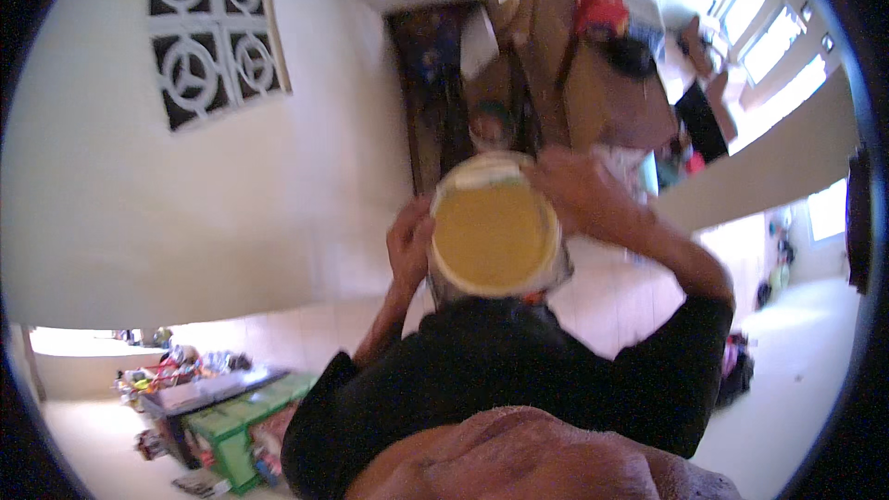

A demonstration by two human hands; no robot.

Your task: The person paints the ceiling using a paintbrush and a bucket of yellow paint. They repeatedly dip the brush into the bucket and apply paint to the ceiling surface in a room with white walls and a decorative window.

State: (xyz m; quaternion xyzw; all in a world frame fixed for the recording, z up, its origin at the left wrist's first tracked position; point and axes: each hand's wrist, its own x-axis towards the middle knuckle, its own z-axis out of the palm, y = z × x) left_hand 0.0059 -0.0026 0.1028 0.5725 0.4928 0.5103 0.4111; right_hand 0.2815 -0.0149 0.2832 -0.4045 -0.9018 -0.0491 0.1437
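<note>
In front of my chest is a round container point(497, 238) with a pale rim and a flat yellow-tan top or inside; I cannot tell which. My left hand point(409, 241) grips its left side with curled fingers. At the upper right edge, my right hand point(569, 187) is closed on the rim, the arm bent and raised. A whitish patch shows along the far part of the rim. Part of the container's greyish side is visible at the lower right, and its base is hidden.
Beyond the container stand cardboard boxes point(607, 97) with a red bundle point(600, 9) on top. A pale wall point(315, 167) with a patterned vent block point(218, 32) rises at the left. A green table-like piece point(231, 421) and a dark-topped table point(208, 391) are at the lower left.
</note>
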